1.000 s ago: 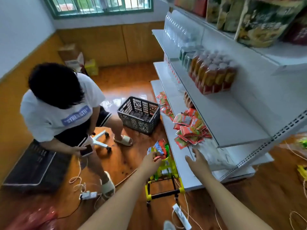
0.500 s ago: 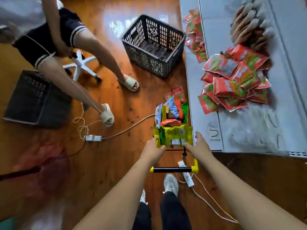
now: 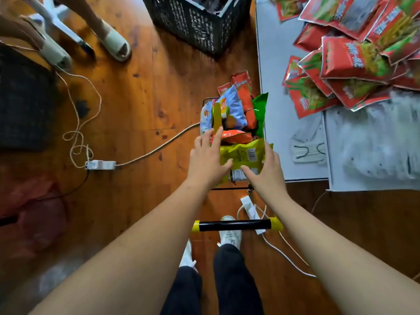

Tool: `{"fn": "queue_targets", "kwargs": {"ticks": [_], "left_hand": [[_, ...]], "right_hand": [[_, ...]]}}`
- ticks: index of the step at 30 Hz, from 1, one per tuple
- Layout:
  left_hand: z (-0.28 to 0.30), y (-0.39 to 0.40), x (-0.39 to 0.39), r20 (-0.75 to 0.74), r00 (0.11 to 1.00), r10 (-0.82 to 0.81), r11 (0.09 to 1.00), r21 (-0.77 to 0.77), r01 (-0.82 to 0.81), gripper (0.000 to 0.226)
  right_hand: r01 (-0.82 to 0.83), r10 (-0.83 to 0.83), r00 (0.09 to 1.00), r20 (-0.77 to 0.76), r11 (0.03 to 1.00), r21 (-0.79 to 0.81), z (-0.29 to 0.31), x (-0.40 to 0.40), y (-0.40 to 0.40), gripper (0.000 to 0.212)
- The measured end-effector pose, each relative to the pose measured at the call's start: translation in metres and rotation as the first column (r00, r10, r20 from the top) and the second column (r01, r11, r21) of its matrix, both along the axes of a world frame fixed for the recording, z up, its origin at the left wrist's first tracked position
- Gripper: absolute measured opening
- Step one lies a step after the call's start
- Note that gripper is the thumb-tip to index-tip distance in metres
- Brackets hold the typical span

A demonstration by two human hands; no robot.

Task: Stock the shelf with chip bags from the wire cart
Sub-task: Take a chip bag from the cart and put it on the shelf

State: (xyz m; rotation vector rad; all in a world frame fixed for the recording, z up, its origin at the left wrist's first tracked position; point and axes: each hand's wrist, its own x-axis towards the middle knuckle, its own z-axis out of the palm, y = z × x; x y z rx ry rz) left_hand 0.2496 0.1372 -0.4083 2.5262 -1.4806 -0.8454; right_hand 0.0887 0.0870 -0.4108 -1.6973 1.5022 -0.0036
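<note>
A small wire cart with a black and yellow handle point(image 3: 231, 225) stands against the white bottom shelf point(image 3: 272, 64). Several chip bags are stuffed in the cart: a yellow-green bag point(image 3: 244, 155) nearest me, an orange bag point(image 3: 236, 136), a blue-white bag point(image 3: 231, 108), a green bag point(image 3: 259, 110) and a red bag point(image 3: 242, 87). My left hand point(image 3: 209, 160) and my right hand point(image 3: 266, 171) clasp the yellow-green bag from either side, thumbs lying on its face. The bag still sits in the cart. A heap of red snack bags point(image 3: 345, 60) lies on the shelf.
A black crate point(image 3: 200, 17) sits on the wood floor ahead, and a dark crate point(image 3: 22, 98) lies at the left. Another person's sandalled foot point(image 3: 116, 46) is at top left. A power strip point(image 3: 100, 165) and cords trail across the floor. Clear plastic packs point(image 3: 375, 144) lie on the shelf.
My view has tipped down and closer to the cart. Both hands moved from the shelf and cart edge onto the yellow-green bag and closed in on it.
</note>
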Motion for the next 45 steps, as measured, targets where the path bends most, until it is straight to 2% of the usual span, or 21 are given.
{"fn": "queue_targets", "kwargs": {"ticks": [5,10,12,15,17,18,19,20,22,23,24,26,29,31,33,34,36,38,40,41,45], "left_hand": [[-0.009,-0.007,-0.008,-0.148,0.983,0.107,0.994,0.009,-0.106,0.076],[0.008,0.012,-0.020,-0.084,0.991,0.109,0.994,0.004,-0.109,0.076],[0.023,0.023,-0.024,-0.120,0.987,0.110,0.994,0.034,-0.106,0.079],[0.059,0.035,-0.029,-0.273,0.932,0.238,0.970,0.109,-0.215,0.091],[0.094,0.036,-0.035,-0.318,0.897,0.308,0.951,0.138,-0.277,0.093],[0.114,0.034,-0.040,-0.342,0.871,0.354,0.934,0.172,-0.312,0.089],[0.134,0.032,-0.046,-0.392,0.816,0.425,0.903,0.241,-0.355,0.083],[0.157,0.029,-0.053,-0.480,0.705,0.523,0.852,0.335,-0.403,0.075],[0.206,0.027,-0.069,-0.655,0.290,0.697,0.707,0.564,-0.427,0.066],[0.230,0.028,-0.076,-0.709,0.132,0.693,0.692,0.603,-0.397,0.063],[0.253,0.032,-0.082,-0.760,0.067,0.646,0.722,0.581,-0.376,0.057],[0.297,0.043,-0.094,-0.855,0.138,0.500,0.834,0.433,-0.343,0.039],[0.351,0.064,-0.112,-0.919,0.267,0.291,0.937,0.218,-0.272,0.023],[0.384,0.079,-0.125,-0.917,0.355,0.183,0.971,0.113,-0.208,0.022],[0.414,0.095,-0.141,-0.911,0.404,0.081,0.993,0.039,-0.110,0.025],[0.429,0.104,-0.150,-0.906,0.422,0.027,0.999,0.005,-0.053,0.025],[0.451,0.120,-0.175,-0.896,0.436,-0.089,0.994,-0.053,0.094,0.028],[0.470,0.137,-0.206,-0.888,0.415,-0.199,0.963,-0.097,0.253,0.029],[0.486,0.155,-0.246,-0.879,0.380,-0.289,0.908,-0.126,0.399,0.027],[0.493,0.165,-0.270,-0.870,0.369,-0.328,0.880,-0.140,0.454,0.028],[0.513,0.214,-0.376,-0.832,0.352,-0.428,0.799,-0.166,0.579,0.036]], "right_hand": [[0.079,-0.078,0.997,-0.020,0.992,0.097,-0.002,0.000,0.005,0.067],[0.079,-0.087,0.995,0.052,0.989,0.126,0.010,-0.007,0.017,0.029],[0.106,-0.117,0.990,0.074,0.984,0.141,0.025,-0.013,0.021,0.028],[0.206,-0.229,0.964,0.139,0.965,0.162,0.062,-0.024,0.026,0.025],[0.274,-0.296,0.930,0.217,0.954,0.125,0.097,-0.031,0.030,0.014],[0.301,-0.312,0.919,0.241,0.950,0.082,0.118,-0.034,0.034,0.016],[0.323,-0.317,0.916,0.247,0.946,0.019,0.139,-0.039,0.039,0.021],[0.332,-0.307,0.919,0.247,0.941,-0.067,0.160,-0.044,0.046,0.027],[0.288,-0.226,0.945,0.238,0.919,-0.269,0.201,-0.055,0.065,0.041],[0.240,-0.165,0.959,0.229,0.904,-0.354,0.221,-0.062,0.077,0.045],[0.189,-0.102,0.971,0.218,0.886,-0.424,0.240,-0.069,0.089,0.045],[0.109,-0.008,0.983,0.183,0.831,-0.546,0.277,-0.084,0.115,0.038],[0.048,0.003,0.997,0.079,0.775,-0.630,0.325,-0.107,0.161,0.048],[0.117,-0.059,0.992,0.111,0.748,-0.653,0.357,-0.124,0.195,0.056],[0.315,-0.217,0.948,0.231,0.718,-0.621,0.388,-0.144,0.225,0.056],[0.422,-0.314,0.907,0.281,0.681,-0.599,0.403,-0.155,0.239,0.056],[0.616,-0.471,0.787,0.398,0.628,-0.475,0.427,-0.177,0.261,0.071],[0.794,-0.582,0.574,0.577,0.568,-0.217,0.455,-0.205,0.282,0.086],[0.870,-0.625,0.353,0.696,0.493,0.002,0.476,-0.239,0.305,0.082],[0.879,-0.634,0.285,0.719,0.471,0.068,0.487,-0.258,0.319,0.078],[0.916,-0.672,0.289,0.682,0.402,0.007,0.502,-0.350,0.385,0.047]]}}
